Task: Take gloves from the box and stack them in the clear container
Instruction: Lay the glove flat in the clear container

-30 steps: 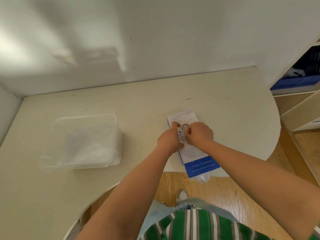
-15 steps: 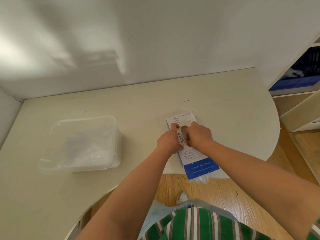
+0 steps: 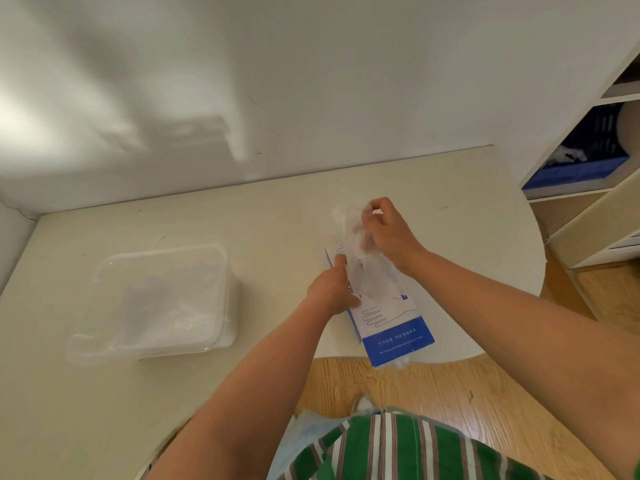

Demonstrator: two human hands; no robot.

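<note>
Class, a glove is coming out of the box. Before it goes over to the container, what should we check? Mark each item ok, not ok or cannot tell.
1. Right hand pinches the glove: ok.
2. Left hand rests on the box, steadying it: ok.
3. Glove fully out of the box: cannot tell; its lower end hangs over the opening.
4. Container open on top: ok, no lid shows.
5. Box fully on the table: not ok; its near end overhangs the edge.
</note>
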